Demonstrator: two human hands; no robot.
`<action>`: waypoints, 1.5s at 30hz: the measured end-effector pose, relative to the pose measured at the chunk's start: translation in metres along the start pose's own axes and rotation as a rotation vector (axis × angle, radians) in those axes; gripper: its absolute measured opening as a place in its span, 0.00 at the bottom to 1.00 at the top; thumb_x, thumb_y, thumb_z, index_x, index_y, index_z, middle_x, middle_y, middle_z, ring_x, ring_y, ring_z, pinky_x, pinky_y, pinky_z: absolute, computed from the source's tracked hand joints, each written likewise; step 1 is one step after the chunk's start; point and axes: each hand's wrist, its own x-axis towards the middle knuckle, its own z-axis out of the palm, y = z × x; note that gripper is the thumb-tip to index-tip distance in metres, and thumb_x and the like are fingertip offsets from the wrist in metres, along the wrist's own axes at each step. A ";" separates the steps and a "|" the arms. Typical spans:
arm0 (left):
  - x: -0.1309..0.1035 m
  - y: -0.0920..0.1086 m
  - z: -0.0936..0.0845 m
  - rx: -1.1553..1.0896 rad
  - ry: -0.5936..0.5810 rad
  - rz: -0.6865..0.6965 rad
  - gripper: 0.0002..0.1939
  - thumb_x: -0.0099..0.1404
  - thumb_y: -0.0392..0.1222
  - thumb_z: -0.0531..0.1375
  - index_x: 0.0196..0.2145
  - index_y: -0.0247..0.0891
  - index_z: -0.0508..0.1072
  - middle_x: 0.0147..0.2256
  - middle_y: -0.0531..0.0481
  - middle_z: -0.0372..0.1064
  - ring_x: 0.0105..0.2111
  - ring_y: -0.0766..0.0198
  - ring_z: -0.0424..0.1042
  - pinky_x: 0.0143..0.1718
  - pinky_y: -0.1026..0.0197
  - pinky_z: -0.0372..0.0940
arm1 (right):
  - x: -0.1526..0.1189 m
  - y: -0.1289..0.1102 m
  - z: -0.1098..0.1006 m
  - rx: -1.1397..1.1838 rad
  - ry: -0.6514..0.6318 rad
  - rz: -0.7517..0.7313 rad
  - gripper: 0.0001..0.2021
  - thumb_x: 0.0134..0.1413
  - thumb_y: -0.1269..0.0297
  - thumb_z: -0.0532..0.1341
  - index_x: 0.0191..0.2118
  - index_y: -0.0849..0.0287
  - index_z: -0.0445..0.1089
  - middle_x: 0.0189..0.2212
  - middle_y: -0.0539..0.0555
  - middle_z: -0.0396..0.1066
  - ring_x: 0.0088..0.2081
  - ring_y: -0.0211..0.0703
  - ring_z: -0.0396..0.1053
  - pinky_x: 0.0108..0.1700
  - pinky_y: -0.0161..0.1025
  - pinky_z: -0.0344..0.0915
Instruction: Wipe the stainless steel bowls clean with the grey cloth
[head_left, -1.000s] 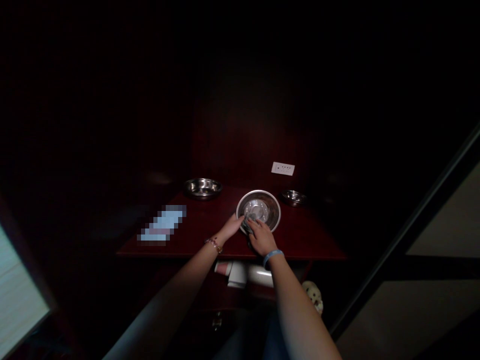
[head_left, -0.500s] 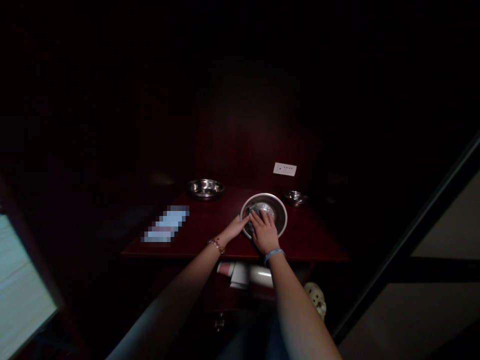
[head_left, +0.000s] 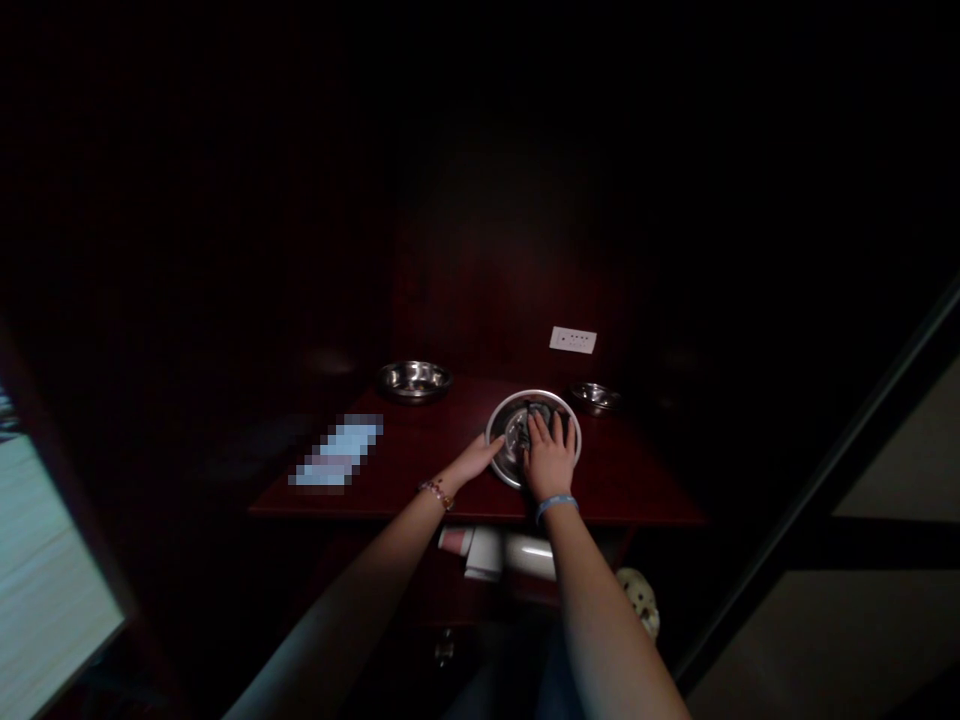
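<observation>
A round metal basin [head_left: 513, 472] stands near the front edge of the dark red table [head_left: 420, 480]. My left hand [head_left: 475, 459] grips its left rim, thumb over the edge. Inside the basin, my right hand [head_left: 550, 452] lies with fingers spread on a dark grey cloth [head_left: 537, 411], pressing it against the right part of the inside. Part of the cloth is hidden under the fingers.
A shallow metal bowl [head_left: 414, 381] stands at the back left, a smaller one [head_left: 596, 398] at the back right below a white socket plate [head_left: 573, 340]. A blurred pale item [head_left: 339, 452] lies left. Under the tabletop are a white roll [head_left: 529, 555] and a pink-and-white cup [head_left: 454, 541].
My right hand has moved the cloth from the left part of the basin's inside to the right part. My left hand stays at the left rim. The view has shifted slightly.
</observation>
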 end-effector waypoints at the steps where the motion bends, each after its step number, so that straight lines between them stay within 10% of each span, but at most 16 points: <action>1: 0.000 0.000 0.000 -0.001 -0.005 0.001 0.28 0.61 0.54 0.60 0.51 0.30 0.69 0.47 0.39 0.74 0.49 0.51 0.72 0.57 0.45 0.61 | 0.000 0.000 -0.002 -0.005 0.004 0.019 0.29 0.58 0.63 0.54 0.65 0.61 0.56 0.64 0.54 0.57 0.68 0.56 0.39 0.67 0.56 0.26; 21: 0.008 -0.018 -0.005 0.032 0.060 0.038 0.28 0.61 0.54 0.60 0.52 0.31 0.69 0.52 0.39 0.71 0.53 0.51 0.69 0.59 0.46 0.59 | -0.006 -0.002 -0.022 -0.116 -0.102 0.149 0.15 0.56 0.58 0.57 0.38 0.62 0.78 0.39 0.65 0.77 0.56 0.59 0.59 0.61 0.54 0.40; 45: 0.015 -0.027 -0.010 0.037 0.107 0.042 0.31 0.59 0.58 0.60 0.51 0.31 0.70 0.51 0.38 0.72 0.53 0.49 0.68 0.60 0.46 0.57 | -0.013 -0.015 -0.011 0.163 -0.298 0.171 0.17 0.57 0.62 0.54 0.45 0.59 0.77 0.41 0.62 0.75 0.51 0.52 0.66 0.50 0.41 0.62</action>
